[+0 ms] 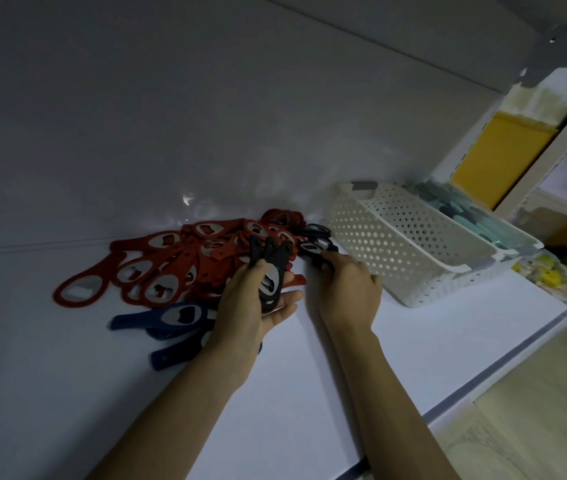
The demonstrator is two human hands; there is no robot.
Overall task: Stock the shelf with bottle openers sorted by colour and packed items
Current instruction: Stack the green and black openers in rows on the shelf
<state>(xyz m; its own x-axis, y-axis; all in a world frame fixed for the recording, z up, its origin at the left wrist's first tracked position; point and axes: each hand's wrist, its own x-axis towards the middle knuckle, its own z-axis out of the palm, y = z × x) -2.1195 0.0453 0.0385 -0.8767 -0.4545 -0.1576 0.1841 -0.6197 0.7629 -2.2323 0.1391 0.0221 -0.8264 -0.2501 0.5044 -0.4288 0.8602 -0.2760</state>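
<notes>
A heap of red bottle openers lies on the white shelf against the back panel. A few blue openers lie in front of the heap, partly under my left wrist. My left hand holds a fanned bunch of black openers, handles pointing up. More black openers lie at the heap's right end. My right hand rests palm down there, its fingertips closed on one black opener; the grip is mostly hidden by the hand.
A white perforated basket stands to the right of the hands, with a second basket behind it holding pale teal packed items. Yellow packets lie at the shelf's right end. The shelf's front edge runs diagonally; floor lies below.
</notes>
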